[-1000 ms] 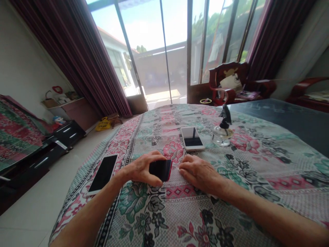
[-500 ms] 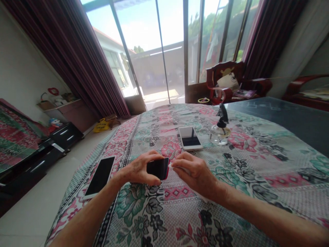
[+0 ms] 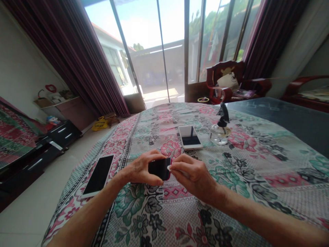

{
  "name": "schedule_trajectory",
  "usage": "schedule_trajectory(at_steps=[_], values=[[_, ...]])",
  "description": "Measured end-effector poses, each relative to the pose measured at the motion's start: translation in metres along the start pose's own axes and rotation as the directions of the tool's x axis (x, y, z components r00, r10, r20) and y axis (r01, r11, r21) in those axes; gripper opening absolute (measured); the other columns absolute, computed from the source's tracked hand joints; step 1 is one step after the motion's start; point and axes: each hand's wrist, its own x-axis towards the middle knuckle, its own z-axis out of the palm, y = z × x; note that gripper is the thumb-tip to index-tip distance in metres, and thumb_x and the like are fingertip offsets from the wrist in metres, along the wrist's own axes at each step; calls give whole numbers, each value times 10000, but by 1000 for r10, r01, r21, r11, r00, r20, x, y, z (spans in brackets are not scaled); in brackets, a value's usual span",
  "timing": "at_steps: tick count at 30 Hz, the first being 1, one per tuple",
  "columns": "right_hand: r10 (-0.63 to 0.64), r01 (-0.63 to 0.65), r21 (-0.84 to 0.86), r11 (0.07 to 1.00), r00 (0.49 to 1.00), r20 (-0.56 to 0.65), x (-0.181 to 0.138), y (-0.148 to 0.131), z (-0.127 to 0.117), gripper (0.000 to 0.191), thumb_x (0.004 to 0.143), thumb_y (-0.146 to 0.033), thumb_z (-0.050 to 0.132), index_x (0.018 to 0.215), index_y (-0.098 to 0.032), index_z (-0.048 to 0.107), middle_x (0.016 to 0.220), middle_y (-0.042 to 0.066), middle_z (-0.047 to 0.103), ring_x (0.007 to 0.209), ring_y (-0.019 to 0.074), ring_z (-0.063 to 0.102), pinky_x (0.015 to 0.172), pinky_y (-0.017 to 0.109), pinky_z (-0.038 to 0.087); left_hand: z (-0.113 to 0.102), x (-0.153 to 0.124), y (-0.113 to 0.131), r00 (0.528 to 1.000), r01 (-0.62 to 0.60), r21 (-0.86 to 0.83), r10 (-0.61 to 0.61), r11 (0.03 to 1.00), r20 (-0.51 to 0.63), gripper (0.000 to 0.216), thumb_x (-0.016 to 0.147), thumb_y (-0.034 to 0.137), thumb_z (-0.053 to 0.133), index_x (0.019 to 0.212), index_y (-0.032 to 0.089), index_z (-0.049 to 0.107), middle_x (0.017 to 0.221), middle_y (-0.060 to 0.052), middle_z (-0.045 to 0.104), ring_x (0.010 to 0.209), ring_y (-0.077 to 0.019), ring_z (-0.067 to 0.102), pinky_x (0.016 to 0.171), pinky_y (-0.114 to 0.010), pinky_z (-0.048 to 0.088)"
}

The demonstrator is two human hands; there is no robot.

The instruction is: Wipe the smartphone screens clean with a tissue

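Note:
My left hand is closed around a smartphone in a red case, thumb on its near edge and fingers on its far edge. The phone's dark screen faces up. Pinched in my right hand is a cotton swab; only its white tip shows, at the phone's right end, and the rest is hidden by the fingers. A white phone with a black screen lies by my left forearm. Beyond my hands lies another white phone, face up.
A clear spray bottle with a black trigger head stands right of the far phone. Everything rests on a floral tablecloth. A dark table adjoins at the right, with a wooden chair behind.
My right hand has shifted slightly left, bringing the white tip from beside the phone's right end onto it. My left hand still holds the phone.

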Motion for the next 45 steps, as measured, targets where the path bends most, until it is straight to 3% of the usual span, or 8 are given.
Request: schedule_trajectory(at_steps=[9,34,45], values=[[-12,13,3,1000,995,-96,1,1,-1,99,861,-182,576,877,-162,672,808,47,623,729,118,593,657,263,504,0,1,1,996,-85,-102,82,991,-25,659,613,462,766,1184,190,582,1091,-66,580,996,-255,553,894,-432,450],[72,-58,119,991,990,-122,-3,-6,3,111,838,-178,596,882,-168,698,798,48,641,728,128,611,654,276,516,-1,0,4,998,-55,-155,49,986,-43,623,608,434,768,1151,176,604,1098,-68,593,996,-251,553,904,-417,435],[82,-69,91,993,986,-145,-1,-10,1,109,827,-174,597,857,-174,701,772,35,642,708,121,609,636,261,508,-5,-1,4,999,-37,-151,31,988,-41,621,610,440,747,1155,177,605,1121,-77,590,1005,-257,542,915,-434,428]])
